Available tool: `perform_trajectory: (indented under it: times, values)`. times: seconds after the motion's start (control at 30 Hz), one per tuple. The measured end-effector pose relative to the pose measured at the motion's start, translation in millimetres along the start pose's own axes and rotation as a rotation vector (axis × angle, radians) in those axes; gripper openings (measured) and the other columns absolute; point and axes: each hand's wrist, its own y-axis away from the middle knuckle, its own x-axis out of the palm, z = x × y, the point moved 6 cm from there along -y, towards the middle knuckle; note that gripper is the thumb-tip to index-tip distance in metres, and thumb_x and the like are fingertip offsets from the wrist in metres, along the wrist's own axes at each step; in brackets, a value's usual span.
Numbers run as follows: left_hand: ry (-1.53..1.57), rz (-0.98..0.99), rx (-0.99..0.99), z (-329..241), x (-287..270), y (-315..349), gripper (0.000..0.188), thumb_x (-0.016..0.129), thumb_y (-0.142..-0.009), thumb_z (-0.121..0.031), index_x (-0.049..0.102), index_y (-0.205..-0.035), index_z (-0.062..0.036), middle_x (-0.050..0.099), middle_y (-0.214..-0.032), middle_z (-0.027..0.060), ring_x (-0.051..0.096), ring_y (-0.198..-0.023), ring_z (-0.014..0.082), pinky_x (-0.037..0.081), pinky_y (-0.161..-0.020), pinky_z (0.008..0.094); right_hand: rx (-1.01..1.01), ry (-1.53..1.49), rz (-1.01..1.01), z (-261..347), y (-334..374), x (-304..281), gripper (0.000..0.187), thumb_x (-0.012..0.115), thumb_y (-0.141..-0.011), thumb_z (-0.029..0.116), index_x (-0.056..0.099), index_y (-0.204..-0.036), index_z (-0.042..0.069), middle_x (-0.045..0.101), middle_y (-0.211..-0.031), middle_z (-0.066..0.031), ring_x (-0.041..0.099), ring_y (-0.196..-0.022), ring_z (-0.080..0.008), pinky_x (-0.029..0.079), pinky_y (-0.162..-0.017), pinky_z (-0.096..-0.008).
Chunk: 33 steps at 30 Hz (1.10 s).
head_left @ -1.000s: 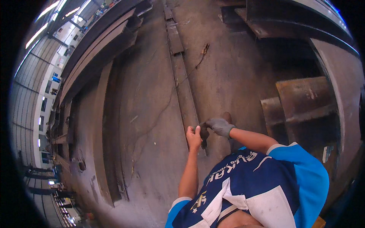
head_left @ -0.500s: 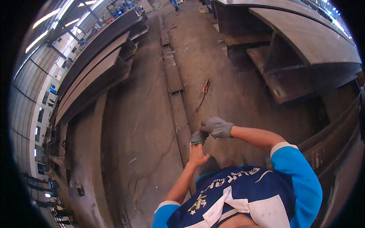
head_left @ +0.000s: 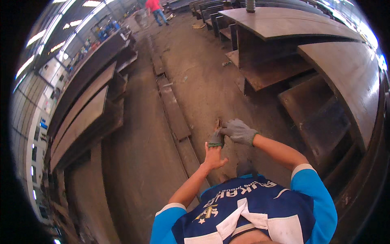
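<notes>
My left hand (head_left: 212, 157) reaches forward with its palm and thumb bare. A grey knit work glove (head_left: 217, 139) with a green cuff edge covers only its fingertips, and the thumb stands out to the side. My right hand (head_left: 239, 131), wearing a grey knit glove, has its fingers closed on the far end of the left glove. Both hands meet in front of my chest, above the floor. Just beyond them lies a small brown object (head_left: 218, 122), partly hidden by the gloves.
Long steel beams (head_left: 87, 118) lie stacked along the left. Large I-beams (head_left: 280, 24) and a curved-looking steel plate (head_left: 345, 69) stand at the right. A strip of metal plates (head_left: 174, 114) runs along the brown floor between them. Far ahead is a person in red (head_left: 154, 6).
The view has shifted: the floor object is now right behind my hands, and more of the far person shows. My right hand still grips the glove at my left fingers.
</notes>
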Motion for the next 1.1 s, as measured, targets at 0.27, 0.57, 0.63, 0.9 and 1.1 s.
perform_trajectory:
  times: [0.27, 0.57, 0.63, 0.9, 1.1]
  values:
    - [0.297, -0.069, -0.147, 118, -20, -213, 0.081, 0.069, -0.089, -0.068, 0.062, -0.130, 0.0029, 0.064, -0.133, 0.0287, 0.057, -0.131, 0.0448, 0.010, -0.122, 0.0747, 0.245, -0.174, -0.114, -178, -111, 7, 0.032, 0.067, -0.088, 0.021, 0.076, -0.118, 0.014, 0.072, -0.112, -0.0173, 0.070, -0.105, -0.0404, 0.056, -0.086, -0.0499]
    - [1.525, -0.227, -0.511, 214, -81, -403, 0.098, 0.048, -0.099, -0.081, 0.037, -0.158, -0.0044, 0.041, -0.163, 0.0173, 0.040, -0.151, 0.0335, 0.018, -0.129, 0.0503, 0.267, -0.399, -0.239, -319, -297, 62, 0.037, 0.059, -0.094, 0.011, 0.073, -0.129, 0.011, 0.071, -0.121, -0.0192, 0.068, -0.112, -0.0412, 0.054, -0.093, -0.0495]
    - [1.746, -0.214, -0.533, 230, -101, -435, 0.109, 0.045, -0.098, -0.084, 0.018, -0.170, -0.0082, 0.024, -0.176, 0.0142, 0.025, -0.161, 0.0330, 0.011, -0.131, 0.0512, 0.400, -0.718, -0.159, -345, -320, 89, 0.037, 0.054, -0.101, 0.013, 0.071, -0.134, 0.009, 0.074, -0.118, -0.0167, 0.072, -0.109, -0.0317, 0.057, -0.089, -0.0422]
    - [1.798, 0.165, -0.738, 319, -94, -595, 0.121, 0.043, -0.093, -0.092, 0.017, -0.171, -0.0037, 0.039, -0.170, 0.0176, 0.037, -0.157, 0.0358, 0.026, -0.129, 0.0518, 0.758, -1.378, -0.103, -477, -394, 142, 0.032, 0.056, -0.107, 0.027, 0.073, -0.130, 0.012, 0.075, -0.106, -0.0028, 0.067, -0.089, -0.0129, 0.053, -0.071, -0.0328]
    - [1.922, 0.340, -0.484, 419, -130, -734, 0.106, 0.038, -0.097, -0.089, 0.042, -0.160, -0.0048, 0.060, -0.153, 0.0156, 0.054, -0.143, 0.0375, 0.043, -0.119, 0.0525, 0.923, -1.521, -0.307, -576, -514, 131, 0.030, 0.068, -0.102, 0.019, 0.075, -0.128, 0.008, 0.073, -0.092, -0.0011, 0.063, -0.075, -0.0107, 0.052, -0.065, -0.0321]
